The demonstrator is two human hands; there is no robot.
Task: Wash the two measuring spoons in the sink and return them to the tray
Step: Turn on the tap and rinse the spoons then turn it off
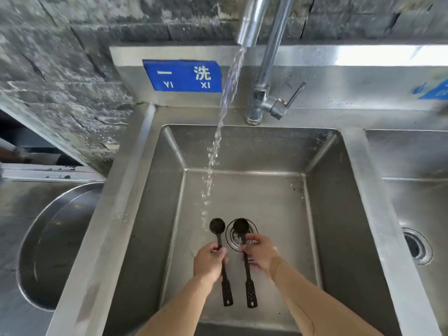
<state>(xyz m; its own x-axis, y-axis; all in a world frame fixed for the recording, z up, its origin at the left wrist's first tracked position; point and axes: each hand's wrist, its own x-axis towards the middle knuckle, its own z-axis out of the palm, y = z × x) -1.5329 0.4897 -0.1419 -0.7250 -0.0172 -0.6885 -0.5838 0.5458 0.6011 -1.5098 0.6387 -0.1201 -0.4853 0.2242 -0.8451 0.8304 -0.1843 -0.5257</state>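
Rinse step, tap (252, 20) running, stream (213, 154) falling into left basin of sink (358, 214)

Left hand (209, 261) clamped on handle of left measuring spoon (219, 241), bowl up and forward, just right of where stream lands. Right hand (260, 253) pinching handle of right measuring spoon (243, 232) mid-shaft, bowl sitting over drain strainer (242, 235). Both perforated handle ends hanging free toward camera

Neither bowl looks to be under the water: stream lands just left of left bowl, clear of right one. To do this well:
- shift both bowls left into the stream, one at a time if needed
- tilt bowls so water sheets through rather than pooling
- rotate handles to flush the perforated ends too
- keep grip firm, wet plastic likely slippery, drain directly below

Containers:
- left basin: holds only running water and strainer, no standing water visible
- right basin (412, 190): bare apart from its own drain (417, 246)
- round steel tray (26, 238) on counter at left: appears bare, probable return spot for spoons

Soap or sponge not visible anywhere
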